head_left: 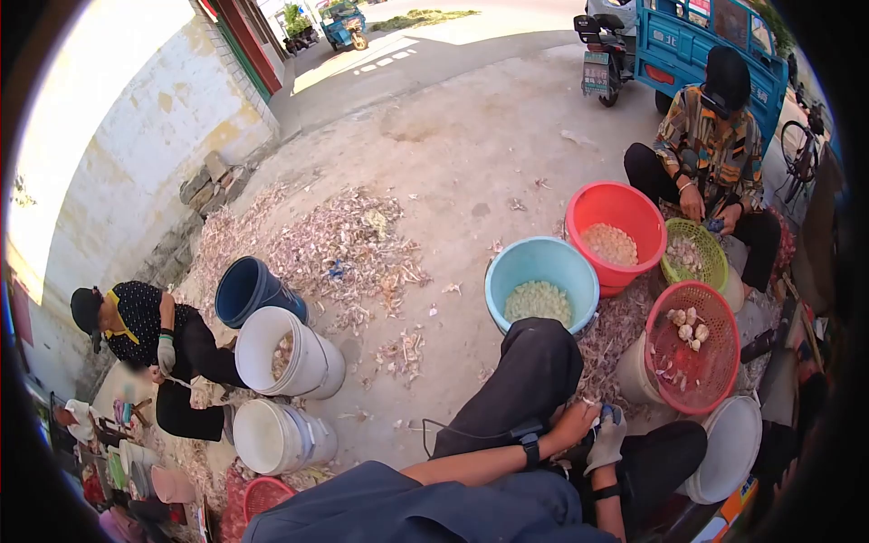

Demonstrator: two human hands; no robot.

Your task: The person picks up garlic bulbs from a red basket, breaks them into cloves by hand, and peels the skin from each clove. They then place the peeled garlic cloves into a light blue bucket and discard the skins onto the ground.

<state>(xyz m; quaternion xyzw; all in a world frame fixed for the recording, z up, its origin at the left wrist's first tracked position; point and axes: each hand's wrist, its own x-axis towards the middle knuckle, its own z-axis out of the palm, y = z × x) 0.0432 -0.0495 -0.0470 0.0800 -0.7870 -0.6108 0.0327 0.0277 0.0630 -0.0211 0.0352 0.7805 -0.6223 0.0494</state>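
Observation:
My left hand [573, 423], bare and with a dark watch at the wrist, is closed in front of my knees. Close against it is my right hand [606, 441], in a pale glove with blue at the fingertips and also closed. Whatever lies between the fingers is too small to make out. Beyond my hands, a red mesh basket [724, 362] holds several garlic bulbs [688, 328] and rests on a white bucket [636, 369]. A light blue bucket [500, 271] with pale peeled garlic cloves [538, 302] stands past my knee.
A red tub [579, 213] with cloves stands beside the blue bucket. Co-workers sit at right [715, 136] and left [149, 317], near a green basket [715, 253] and white buckets [317, 362]. Garlic skins [353, 249] litter the ground. A white bucket [738, 443] is at my right.

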